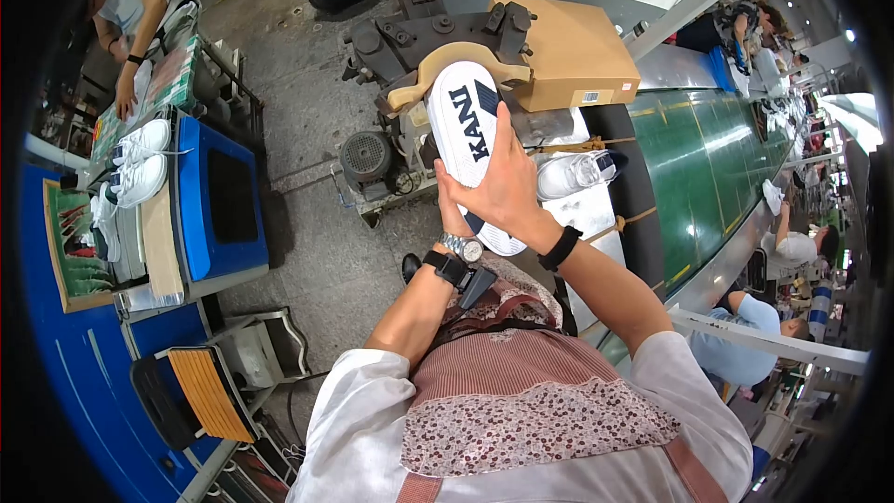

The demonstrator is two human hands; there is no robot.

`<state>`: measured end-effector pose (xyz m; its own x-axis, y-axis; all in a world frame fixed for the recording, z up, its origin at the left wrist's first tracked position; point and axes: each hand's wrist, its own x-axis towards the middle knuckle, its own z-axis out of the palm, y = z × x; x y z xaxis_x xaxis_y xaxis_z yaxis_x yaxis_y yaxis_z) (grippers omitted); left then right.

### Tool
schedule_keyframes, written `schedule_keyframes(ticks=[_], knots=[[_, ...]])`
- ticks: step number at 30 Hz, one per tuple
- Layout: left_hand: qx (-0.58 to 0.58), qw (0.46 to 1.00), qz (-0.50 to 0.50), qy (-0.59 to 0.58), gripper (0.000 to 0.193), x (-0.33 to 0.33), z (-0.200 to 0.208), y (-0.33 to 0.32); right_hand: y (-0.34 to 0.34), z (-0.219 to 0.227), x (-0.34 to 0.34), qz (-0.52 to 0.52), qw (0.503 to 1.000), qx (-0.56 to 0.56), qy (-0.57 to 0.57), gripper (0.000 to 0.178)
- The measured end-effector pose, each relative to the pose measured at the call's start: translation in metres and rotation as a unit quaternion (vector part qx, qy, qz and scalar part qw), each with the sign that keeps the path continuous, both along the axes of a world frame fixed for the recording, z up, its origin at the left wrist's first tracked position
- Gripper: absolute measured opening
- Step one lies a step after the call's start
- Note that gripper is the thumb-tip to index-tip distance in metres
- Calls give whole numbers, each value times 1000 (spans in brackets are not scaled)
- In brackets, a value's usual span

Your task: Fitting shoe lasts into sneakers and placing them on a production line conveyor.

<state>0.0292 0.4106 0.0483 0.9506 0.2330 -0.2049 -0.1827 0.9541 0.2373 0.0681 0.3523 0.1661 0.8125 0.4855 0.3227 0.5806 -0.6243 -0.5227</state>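
Observation:
A white shoe (449,121) is turned so its sole faces up, with dark markings on the sole. My right hand (503,184) grips it from the right side, thumb lying across the sole. My left hand (451,210) holds it from the left; most of its fingers are hidden under the shoe. The shoe's far end lies against the curved tan pad (430,67) of a dark metal machine (445,26). Another white shoe (566,175) rests on a pale surface right of my hands.
A cardboard box (573,51) stands beyond the second shoe, beside a green conveyor belt (698,168). A motor (366,157) sits low beside the machine. White shoes (142,177) lie on a bench at left. Co-workers (140,0) sit at both sides.

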Motion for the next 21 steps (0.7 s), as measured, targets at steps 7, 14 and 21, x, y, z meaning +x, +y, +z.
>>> schedule_keyframes(ticks=[7,14,21], knots=[[51,995,-56,66,86,-34,31,-16,-25,0,-29,-14,996,83,5,118],[312,842,-434,-69,82,-65,-1,5,-149,-17,-108,-66,937,198,279,116],[410,762,-492,-96,75,-64,-11,-34,-198,-23,-165,-212,841,309,391,80]])
